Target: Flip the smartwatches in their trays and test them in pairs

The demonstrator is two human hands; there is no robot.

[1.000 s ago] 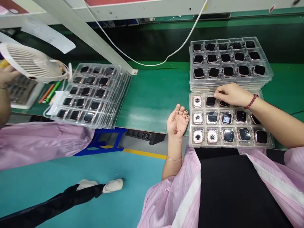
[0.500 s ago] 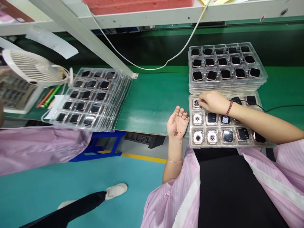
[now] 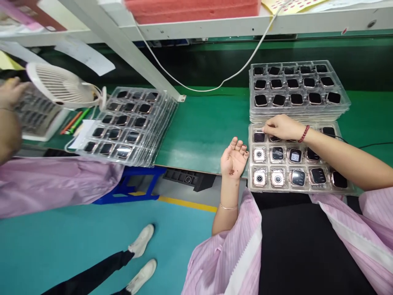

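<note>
Your workspace, bounded by its edges: the beige plastic tray of square watches [image 3: 250, 164] lies at the front of the green bench [image 3: 199, 131], its near side just beside your black garment [image 3: 307, 241]. Directly behind it rises a stack of clear plastic trays [image 3: 297, 111], which bounds the far side. To your left, a broad stretch of green surface runs to a second stack of clear trays [image 3: 155, 137] by the white metal post [image 3: 135, 57]. A thin black cord [image 3: 373, 144] crosses the bench on your right, near your forearm.

Your right hand [image 3: 265, 130] reaches over the tray's far row, thumb and forefinger drawn close together. The square black-faced watch [image 3: 258, 137] sits in the far-left pocket, directly left of those fingertips; whether they grip its edge or merely meet it, you cannot tell from this angle. In the pocket nearer you lies a watch with its pale back up [image 3: 259, 155]. Your left hand [image 3: 235, 159] rests palm up at the bench's front edge, fingers loosely curled, just beside the tray's left side.
</note>
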